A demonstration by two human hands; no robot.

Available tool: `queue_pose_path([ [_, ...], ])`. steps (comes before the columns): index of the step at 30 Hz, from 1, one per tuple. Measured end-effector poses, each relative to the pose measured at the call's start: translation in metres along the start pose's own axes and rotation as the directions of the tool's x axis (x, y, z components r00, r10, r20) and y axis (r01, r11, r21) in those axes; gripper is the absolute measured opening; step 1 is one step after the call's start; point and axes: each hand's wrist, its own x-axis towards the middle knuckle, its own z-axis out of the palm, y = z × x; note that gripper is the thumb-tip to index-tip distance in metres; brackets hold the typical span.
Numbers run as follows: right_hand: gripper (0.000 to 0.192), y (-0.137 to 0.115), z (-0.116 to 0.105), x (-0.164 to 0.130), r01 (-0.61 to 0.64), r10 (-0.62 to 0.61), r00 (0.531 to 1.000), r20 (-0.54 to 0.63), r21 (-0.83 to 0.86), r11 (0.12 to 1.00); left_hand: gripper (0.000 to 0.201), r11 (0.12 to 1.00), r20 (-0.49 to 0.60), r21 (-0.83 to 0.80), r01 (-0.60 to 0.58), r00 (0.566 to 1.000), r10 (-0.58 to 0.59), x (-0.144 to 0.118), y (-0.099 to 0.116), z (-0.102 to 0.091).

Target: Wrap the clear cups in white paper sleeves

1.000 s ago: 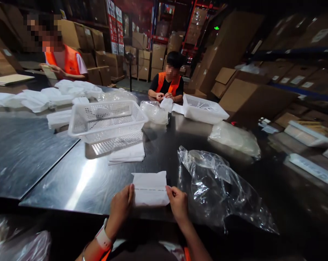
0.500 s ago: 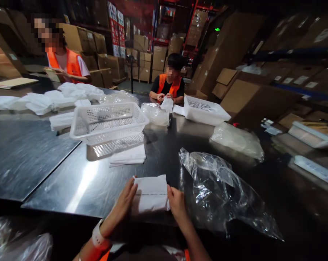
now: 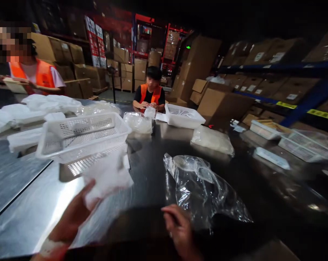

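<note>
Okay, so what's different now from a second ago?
The left hand alone now grips the white cloth and has carried it up and left toward the near basket; before, both hands pressed it flat on the table. The right hand has let go and rests near the clear bag. The view swung too. Basket, bag and co-workers stayed put.

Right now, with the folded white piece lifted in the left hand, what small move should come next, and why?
Probably carry the folded white piece a little further forward and set it down near the white basket. The left hand holds it above the metal table, just before that basket; the right hand holds nothing.
</note>
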Motion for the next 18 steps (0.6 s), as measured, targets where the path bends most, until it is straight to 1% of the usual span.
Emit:
queue_pose_path([
  [1,0.027,0.000,-0.022,0.000,-0.013,0.017,0.989,-0.148,0.022,1.000,0.064,0.997,-0.044,-0.082,0.002,0.999,-0.005,0.019,0.006,-0.026],
  [2,0.026,0.004,-0.045,0.004,-0.029,0.032,0.951,-0.307,0.015,0.999,0.066,0.956,-0.182,-0.292,0.006,0.981,-0.062,0.038,0.012,-0.049],
  [3,0.027,0.013,-0.065,0.012,-0.058,0.048,0.901,-0.431,-0.011,0.998,0.064,0.885,-0.325,-0.462,-0.056,0.939,-0.110,0.055,0.017,-0.066],
  [4,0.030,0.025,-0.083,0.023,-0.112,0.071,0.870,-0.488,-0.055,0.992,0.060,0.815,-0.400,-0.570,-0.107,0.902,-0.162,0.069,0.021,-0.074],
  [5,0.032,0.041,-0.097,0.037,-0.169,0.085,0.868,-0.489,-0.129,0.977,0.054,0.748,-0.426,-0.652,-0.125,0.876,-0.225,0.079,0.022,-0.074],
  [6,0.034,0.058,-0.106,0.052,-0.225,0.103,0.897,-0.429,-0.245,0.943,0.051,0.709,-0.406,-0.697,-0.105,0.873,-0.270,0.084,0.021,-0.065],
  [7,0.037,0.075,-0.111,0.067,-0.272,0.138,0.931,-0.338,-0.390,0.880,0.051,0.699,-0.348,-0.714,-0.041,0.887,-0.303,0.084,0.018,-0.050],
  [8,0.038,0.092,-0.113,0.080,-0.296,0.189,0.950,-0.247,-0.531,0.794,0.053,0.710,-0.227,-0.700,0.075,0.919,-0.321,0.079,0.013,-0.029],
  [9,0.039,0.106,-0.112,0.092,-0.302,0.236,0.953,-0.189,-0.631,0.715,0.056,0.736,-0.108,-0.649,0.192,0.935,-0.339,0.072,0.005,-0.005],
  [10,0.038,0.117,-0.111,0.101,-0.301,0.273,0.949,-0.155,-0.698,0.650,0.055,0.773,0.041,-0.541,0.331,0.929,-0.369,0.062,-0.003,0.018],
  [11,0.036,0.124,-0.109,0.107,-0.302,0.293,0.945,-0.146,-0.734,0.609,0.056,0.808,0.183,-0.403,0.429,0.903,-0.388,0.051,-0.011,0.038],
  [12,0.032,0.129,-0.108,0.111,-0.306,0.298,0.943,-0.151,-0.749,0.588,0.055,0.855,0.250,-0.275,0.439,0.892,-0.377,0.041,-0.020,0.053],
  [13,0.029,0.130,-0.108,0.113,-0.308,0.294,0.942,-0.159,-0.755,0.578,0.054,0.901,0.272,-0.158,0.405,0.895,-0.354,0.033,-0.029,0.064],
  [14,0.027,0.129,-0.109,0.113,-0.310,0.291,0.942,-0.168,-0.765,0.564,0.054,0.933,0.281,-0.059,0.356,0.902,-0.326,0.027,-0.037,0.068],
  [15,0.027,0.126,-0.109,0.112,-0.315,0.282,0.942,-0.183,-0.773,0.550,0.054,0.954,0.272,0.023,0.300,0.916,-0.295,0.023,-0.044,0.067],
  [16,0.028,0.122,-0.110,0.112,-0.319,0.266,0.943,-0.202,-0.778,0.541,0.054,0.963,0.258,0.092,0.255,0.928,-0.270,0.021,-0.051,0.062],
  [18,0.031,0.112,-0.106,0.112,-0.329,0.219,0.944,-0.248,-0.778,0.535,0.055,0.959,0.232,0.206,0.195,0.942,-0.242,0.023,-0.063,0.045],
])
